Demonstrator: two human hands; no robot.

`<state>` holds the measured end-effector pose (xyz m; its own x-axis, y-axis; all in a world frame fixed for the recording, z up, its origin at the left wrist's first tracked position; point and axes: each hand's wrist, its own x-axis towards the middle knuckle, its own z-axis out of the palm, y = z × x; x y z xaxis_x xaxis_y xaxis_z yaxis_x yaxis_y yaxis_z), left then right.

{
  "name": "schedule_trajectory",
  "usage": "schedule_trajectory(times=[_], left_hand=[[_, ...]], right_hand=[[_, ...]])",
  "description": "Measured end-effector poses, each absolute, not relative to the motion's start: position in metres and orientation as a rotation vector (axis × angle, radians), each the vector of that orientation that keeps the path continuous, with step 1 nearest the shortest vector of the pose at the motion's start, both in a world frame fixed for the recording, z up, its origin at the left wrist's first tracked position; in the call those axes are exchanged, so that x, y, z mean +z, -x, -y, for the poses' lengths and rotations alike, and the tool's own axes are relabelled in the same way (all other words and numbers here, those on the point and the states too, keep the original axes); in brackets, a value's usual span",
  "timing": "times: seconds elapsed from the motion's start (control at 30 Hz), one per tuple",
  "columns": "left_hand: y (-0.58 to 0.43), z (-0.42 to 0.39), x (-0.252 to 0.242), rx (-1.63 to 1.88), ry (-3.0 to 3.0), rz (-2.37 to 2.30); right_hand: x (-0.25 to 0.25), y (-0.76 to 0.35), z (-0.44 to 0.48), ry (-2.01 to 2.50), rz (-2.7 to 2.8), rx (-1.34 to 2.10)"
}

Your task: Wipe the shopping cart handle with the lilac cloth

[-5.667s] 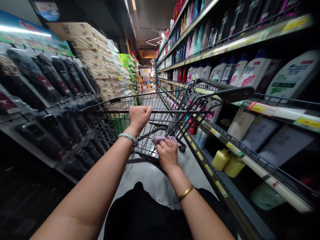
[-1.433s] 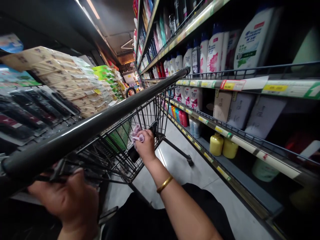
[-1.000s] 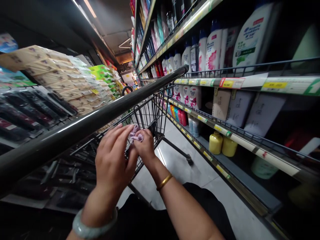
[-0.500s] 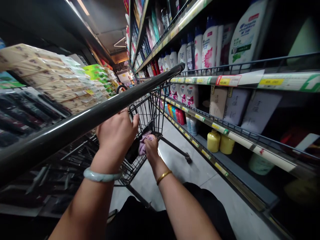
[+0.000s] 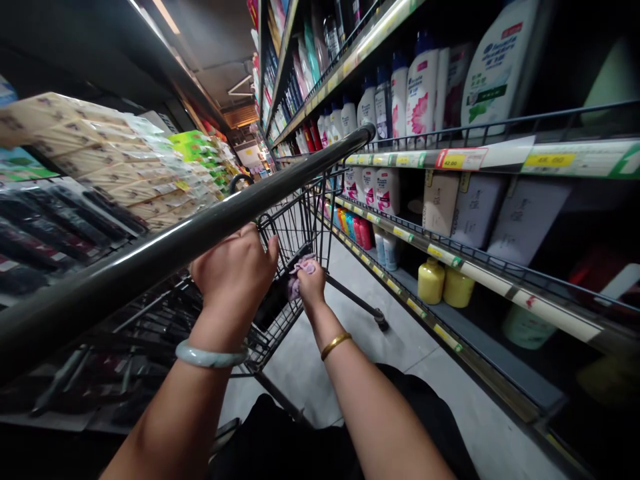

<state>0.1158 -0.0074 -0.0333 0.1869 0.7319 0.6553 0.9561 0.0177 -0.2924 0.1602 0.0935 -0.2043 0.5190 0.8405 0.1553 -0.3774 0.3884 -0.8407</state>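
A dark shopping cart [image 5: 295,223] with a wire basket stands tilted across my view, its thick handle bar [image 5: 165,243] running from lower left to upper right. Just beneath this bar, my left hand [image 5: 233,280] is closed at the cart's frame, thumb sticking up; its fingertips are hidden behind the knuckles. A crumpled light purple cloth [image 5: 295,283] is bunched in my right hand [image 5: 313,283], which is closed around it. The cloth lies against the wire and dark panel at the cart's near side.
Shelves on the right carry several white shampoo bottles [image 5: 420,90], boxes [image 5: 470,210] and yellow jars [image 5: 431,281]. Stacked beige packs [image 5: 100,160] fill the left side. A cart wheel [image 5: 382,321] rests on the grey tiled floor [image 5: 410,333] near the bottom shelf.
My right hand has moved slightly up and right along the cart with the cloth. My left hand stays at about the same place on the cart. The view has shifted slightly.
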Motion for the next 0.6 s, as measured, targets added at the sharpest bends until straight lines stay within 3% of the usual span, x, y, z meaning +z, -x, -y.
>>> schedule_trajectory(times=[0.2, 0.3, 0.47, 0.6], left_hand=[[-0.106, 0.009, -0.035, -0.405, 1.732, 1.621], [-0.102, 0.010, -0.037, -0.457, 1.722, 1.640], [-0.098, 0.018, -0.037, -0.452, 1.696, 1.645], [-0.090, 0.025, -0.037, -0.439, 1.698, 1.605]], right_hand=[[-0.136, -0.179, -0.073, 0.564, 0.724, 0.530], [-0.146, -0.189, -0.078, 0.678, 0.797, 0.450], [-0.189, -0.188, -0.104, 0.908, 0.570, 0.733], [-0.159, -0.203, -0.103, 0.689, 0.609, 0.565]])
